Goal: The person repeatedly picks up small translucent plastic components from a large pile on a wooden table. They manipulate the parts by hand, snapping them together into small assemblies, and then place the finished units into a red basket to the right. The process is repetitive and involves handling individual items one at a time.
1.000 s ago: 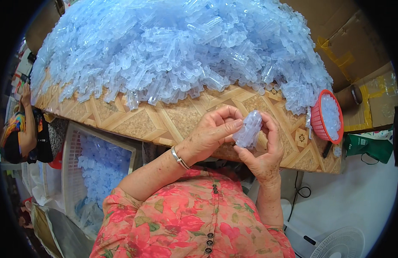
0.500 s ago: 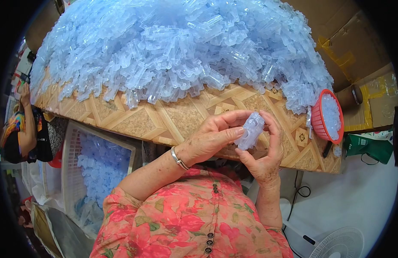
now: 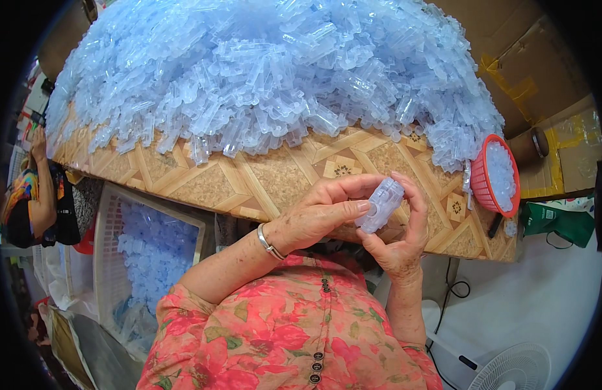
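Note:
Between my two hands, over the near edge of the table [image 3: 249, 188], is a small clear bluish plastic piece [image 3: 383, 205], roughly block-shaped and tilted. My left hand [image 3: 327, 207] grips it from the left, thumb on its near face. My right hand [image 3: 408, 234] holds it from the right, with thumb and index finger at its two ends. Beyond them a big heap of clear bluish plastic parts [image 3: 268, 78] covers most of the table. What the piece is for cannot be made out.
A red plastic basket [image 3: 488, 179] of small parts stands at the table's right end. Left below the table is a white crate [image 3: 109, 244] of bluish pieces. A green bag [image 3: 557, 224] and a white fan [image 3: 515, 367] are at right. Another person's arm [image 3: 46, 188] shows far left.
The plastic piece has turned slightly in my fingers and moved a little to the right. Both hands keep nearly the same place.

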Tool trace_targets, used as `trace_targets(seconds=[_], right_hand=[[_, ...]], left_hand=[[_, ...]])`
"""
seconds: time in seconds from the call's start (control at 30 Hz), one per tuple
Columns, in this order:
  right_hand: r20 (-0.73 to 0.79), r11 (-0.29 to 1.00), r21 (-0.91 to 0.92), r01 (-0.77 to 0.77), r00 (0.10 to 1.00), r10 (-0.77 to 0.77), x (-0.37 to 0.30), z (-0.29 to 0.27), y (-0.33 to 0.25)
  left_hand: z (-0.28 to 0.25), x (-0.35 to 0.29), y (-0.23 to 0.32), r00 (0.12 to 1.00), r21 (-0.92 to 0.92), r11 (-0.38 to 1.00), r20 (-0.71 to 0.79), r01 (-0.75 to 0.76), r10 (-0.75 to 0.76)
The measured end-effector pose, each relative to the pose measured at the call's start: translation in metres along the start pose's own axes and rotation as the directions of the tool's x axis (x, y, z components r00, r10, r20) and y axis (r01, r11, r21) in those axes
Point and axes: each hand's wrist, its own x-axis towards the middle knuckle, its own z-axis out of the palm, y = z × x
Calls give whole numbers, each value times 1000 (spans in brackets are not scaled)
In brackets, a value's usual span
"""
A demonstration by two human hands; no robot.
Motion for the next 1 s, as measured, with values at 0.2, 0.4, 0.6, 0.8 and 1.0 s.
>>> trace_targets(seconds=[0.2,0.4,0.6,0.8,1.0], right_hand=[[24,1000,-10,-5,1000,5,2,1,-2],[17,1000,-7,6,1000,-5,2,4,-2],[19,1000,10,5,1000,-5,1,5,-2],[-8,999,-34,40,999,-40,0,6,1],[-108,992,-114,-63,993,50,-6,21,-2]], left_hand=[[0,-2,1,999,10,1000,-45,5,-5],[-1,-2,3,999,49,998,-13,-44,45],[-3,-3,1,998,34,997,0,-64,64],[-3,-7,8,1000,102,995,26,-11,9],[-1,-3,-2,954,586,764,52,-269,296]])
